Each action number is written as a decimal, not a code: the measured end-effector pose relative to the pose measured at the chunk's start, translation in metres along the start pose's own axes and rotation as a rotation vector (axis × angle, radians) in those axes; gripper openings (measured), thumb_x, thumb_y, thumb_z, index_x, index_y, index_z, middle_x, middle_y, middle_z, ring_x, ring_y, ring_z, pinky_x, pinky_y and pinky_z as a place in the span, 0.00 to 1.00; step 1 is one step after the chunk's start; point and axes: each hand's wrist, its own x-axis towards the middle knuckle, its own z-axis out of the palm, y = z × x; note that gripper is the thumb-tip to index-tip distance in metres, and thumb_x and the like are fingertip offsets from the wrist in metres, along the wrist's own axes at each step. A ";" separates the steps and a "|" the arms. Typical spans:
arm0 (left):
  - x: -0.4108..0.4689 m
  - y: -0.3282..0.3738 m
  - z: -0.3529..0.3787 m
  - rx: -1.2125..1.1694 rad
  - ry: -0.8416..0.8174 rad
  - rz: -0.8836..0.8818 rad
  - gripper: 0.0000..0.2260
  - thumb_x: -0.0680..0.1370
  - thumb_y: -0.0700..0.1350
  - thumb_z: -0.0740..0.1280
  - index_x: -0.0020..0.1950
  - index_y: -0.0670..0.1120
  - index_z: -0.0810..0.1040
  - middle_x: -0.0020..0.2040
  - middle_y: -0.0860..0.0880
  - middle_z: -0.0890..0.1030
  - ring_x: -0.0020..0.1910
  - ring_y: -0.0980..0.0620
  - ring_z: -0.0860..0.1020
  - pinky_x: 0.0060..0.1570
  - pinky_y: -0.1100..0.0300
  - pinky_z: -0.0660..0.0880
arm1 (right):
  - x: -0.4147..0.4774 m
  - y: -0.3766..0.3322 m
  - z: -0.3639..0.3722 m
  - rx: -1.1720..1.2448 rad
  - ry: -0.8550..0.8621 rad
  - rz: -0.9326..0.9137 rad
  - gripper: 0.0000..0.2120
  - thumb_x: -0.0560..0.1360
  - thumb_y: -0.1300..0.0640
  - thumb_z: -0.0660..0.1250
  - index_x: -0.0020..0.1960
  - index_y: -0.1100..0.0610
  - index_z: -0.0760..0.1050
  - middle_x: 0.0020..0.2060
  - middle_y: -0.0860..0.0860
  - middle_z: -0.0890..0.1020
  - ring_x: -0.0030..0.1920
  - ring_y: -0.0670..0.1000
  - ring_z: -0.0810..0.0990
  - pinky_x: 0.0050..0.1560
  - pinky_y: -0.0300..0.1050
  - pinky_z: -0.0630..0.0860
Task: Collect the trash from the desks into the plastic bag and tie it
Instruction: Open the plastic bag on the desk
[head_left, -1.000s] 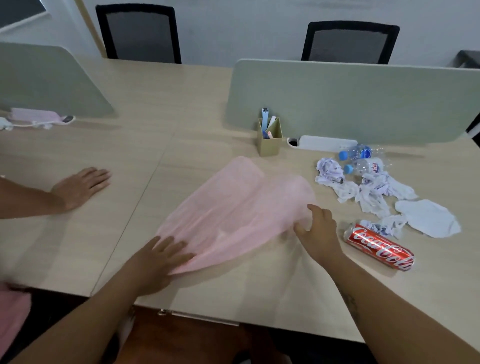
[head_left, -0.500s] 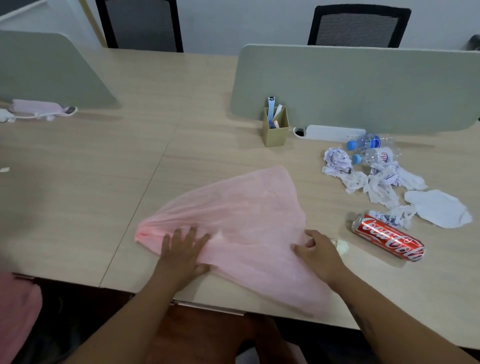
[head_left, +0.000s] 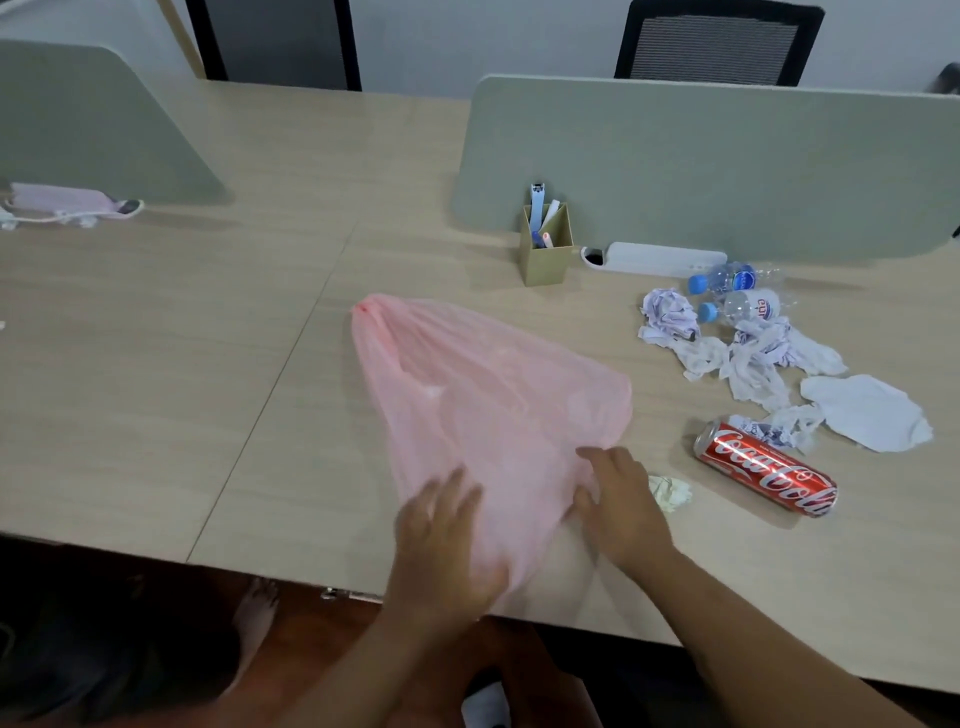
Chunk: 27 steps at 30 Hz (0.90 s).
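A plastic bag (head_left: 493, 415) lies on the middle of the desk (head_left: 156, 364). From it, a pen holder (head_left: 545, 249) stands at 12 o'clock. Bottles (head_left: 737, 293) lie at 2 with crumpled papers (head_left: 753, 358) just before them, and a can (head_left: 766, 467) at 3.

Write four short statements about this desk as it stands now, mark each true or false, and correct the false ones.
1. The red can lies on its side on the desk. True.
2. The two bottles are already inside the pink plastic bag. False: both lie on the desk near the divider, outside the bag.
3. The left hand and the right hand both touch the pink plastic bag. True.
4. The pen holder has tipped over. False: it stands upright with pens in it.
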 end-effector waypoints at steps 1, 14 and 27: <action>-0.015 0.008 0.011 0.044 -0.075 0.064 0.39 0.68 0.68 0.66 0.73 0.49 0.68 0.77 0.44 0.65 0.73 0.39 0.62 0.68 0.41 0.58 | 0.003 0.006 -0.002 -0.123 -0.011 -0.028 0.25 0.74 0.57 0.65 0.71 0.50 0.67 0.63 0.54 0.69 0.60 0.57 0.69 0.57 0.52 0.73; -0.005 -0.037 -0.028 0.001 0.178 -0.070 0.12 0.79 0.49 0.58 0.42 0.48 0.78 0.39 0.51 0.79 0.38 0.47 0.77 0.35 0.53 0.76 | 0.008 -0.014 0.003 -0.376 0.018 -0.286 0.12 0.77 0.47 0.59 0.42 0.42 0.81 0.53 0.43 0.82 0.66 0.59 0.74 0.67 0.56 0.54; 0.085 -0.027 -0.136 -0.265 0.155 -0.073 0.10 0.81 0.55 0.61 0.49 0.52 0.79 0.43 0.54 0.76 0.41 0.55 0.75 0.41 0.55 0.74 | 0.033 -0.106 -0.038 0.374 -0.058 -0.264 0.18 0.77 0.52 0.67 0.31 0.51 0.66 0.28 0.45 0.66 0.32 0.44 0.65 0.37 0.42 0.62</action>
